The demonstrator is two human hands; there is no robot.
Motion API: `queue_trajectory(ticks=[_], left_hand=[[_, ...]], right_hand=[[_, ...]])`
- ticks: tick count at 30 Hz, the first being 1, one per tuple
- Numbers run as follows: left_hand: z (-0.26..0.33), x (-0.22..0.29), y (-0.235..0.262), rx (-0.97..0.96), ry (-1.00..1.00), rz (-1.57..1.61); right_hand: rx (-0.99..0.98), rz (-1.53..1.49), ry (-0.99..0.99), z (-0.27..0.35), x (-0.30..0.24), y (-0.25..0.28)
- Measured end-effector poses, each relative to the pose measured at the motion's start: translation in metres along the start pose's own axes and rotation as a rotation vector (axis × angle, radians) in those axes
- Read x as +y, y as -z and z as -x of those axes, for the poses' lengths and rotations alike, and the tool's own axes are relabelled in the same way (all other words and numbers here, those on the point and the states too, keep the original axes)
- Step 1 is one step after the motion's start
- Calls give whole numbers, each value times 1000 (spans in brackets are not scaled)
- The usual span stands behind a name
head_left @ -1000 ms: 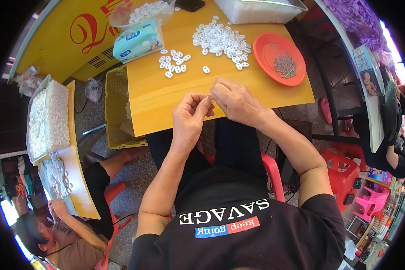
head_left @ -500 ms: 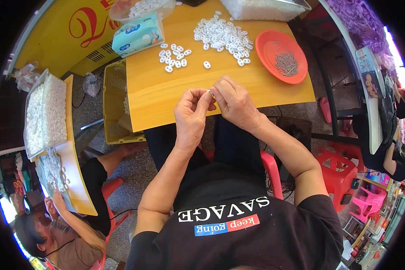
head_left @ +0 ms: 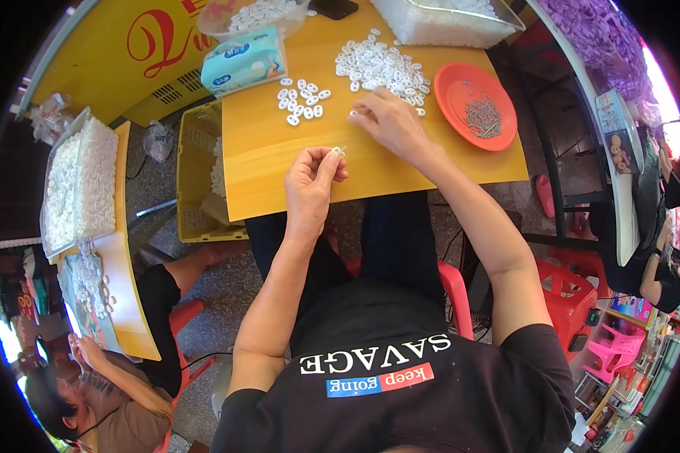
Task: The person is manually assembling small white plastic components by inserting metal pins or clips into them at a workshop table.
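Left hand (head_left: 312, 181) pinches small part (head_left: 338, 151); right hand (head_left: 391, 124) by white pieces (head_left: 378, 68).

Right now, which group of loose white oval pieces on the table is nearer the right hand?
The larger, denser pile: its lower edge meets the right hand in view, whereas the smaller, looser cluster lies apart, farther left.

The person's bare right hand (head_left: 391, 123) has just parted from the bare left hand (head_left: 310, 181) and gone out over the yellow tabletop (head_left: 268, 162), thumb and fingers apart, partly covering a lone white oval piece (head_left: 353, 113); the left now pinches a small white bit with a thin prong (head_left: 338, 151) by itself.
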State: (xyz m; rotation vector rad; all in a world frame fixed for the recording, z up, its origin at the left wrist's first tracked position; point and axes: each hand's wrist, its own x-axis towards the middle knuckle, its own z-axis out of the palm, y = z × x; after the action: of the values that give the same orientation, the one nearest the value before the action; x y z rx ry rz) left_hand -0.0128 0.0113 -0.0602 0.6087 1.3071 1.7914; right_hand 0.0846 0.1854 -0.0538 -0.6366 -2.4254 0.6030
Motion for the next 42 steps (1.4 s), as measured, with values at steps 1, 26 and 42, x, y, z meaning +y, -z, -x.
queue_trajectory(ticks=[1,26,42], left_hand=[[0,0,0,0,0,1],[7,32,-13,-38,0,84],[8,33,-19,-11,-20,62]], right_hand=[[-51,97,13,-3,1,-3],[-84,-1087,-414,29,-63,32],[-24,-770,-293,33,-74,33]])
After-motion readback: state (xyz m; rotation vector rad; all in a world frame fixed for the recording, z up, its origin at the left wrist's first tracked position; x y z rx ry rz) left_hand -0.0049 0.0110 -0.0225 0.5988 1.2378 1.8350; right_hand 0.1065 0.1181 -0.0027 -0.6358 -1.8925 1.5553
